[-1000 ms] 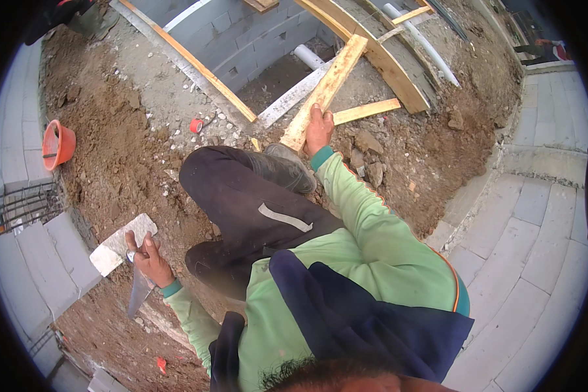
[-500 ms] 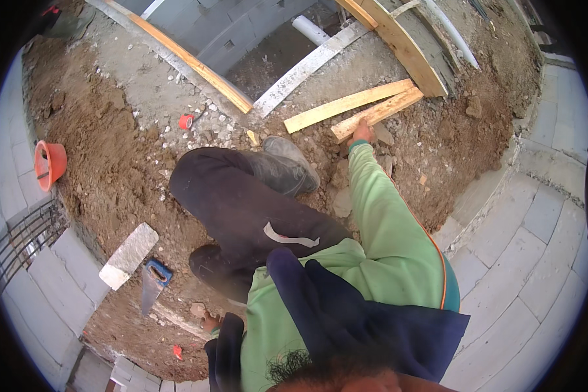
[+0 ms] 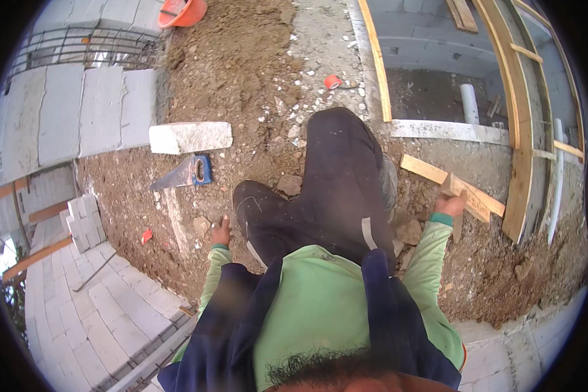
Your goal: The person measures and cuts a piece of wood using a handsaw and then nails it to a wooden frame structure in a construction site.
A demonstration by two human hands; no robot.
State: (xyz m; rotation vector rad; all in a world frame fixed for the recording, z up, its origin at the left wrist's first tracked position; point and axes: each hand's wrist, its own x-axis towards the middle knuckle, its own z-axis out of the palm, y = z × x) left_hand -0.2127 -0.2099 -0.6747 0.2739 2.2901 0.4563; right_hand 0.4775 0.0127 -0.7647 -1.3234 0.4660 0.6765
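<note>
The work area is loose, stony soil [image 3: 242, 98] beside a block-walled pit [image 3: 418, 59], edged on its near side by a pale strip [image 3: 447, 130] and on its right by a formwork plank [image 3: 517, 202]. The operator is crouched low, with one knee [image 3: 338, 130] pointing toward the pit.

Two boards lie on the ground at right front, between the knee and the plank. The longer board [image 3: 423, 168] slants across the soil; the shorter board [image 3: 477, 209] crosses close against it, partly hidden by the hand.

A white block [image 3: 191, 137] and a handsaw [image 3: 179, 174] lie at left front, the saw just below the block, its blue handle facing the operator's legs.

The right hand [image 3: 452, 202] appears to grasp the near end of the shorter board; its fingertips are not clear. The left hand [image 3: 221, 232] is released, low beside a stone [image 3: 202, 227], with no object visible in it.

For sound handling, the grip should close around both edges of the board, and fingers should be kept out of the pinch point between the two timbers. A one-ended hold will probably let the far end swing; the free hand should support it.
</note>
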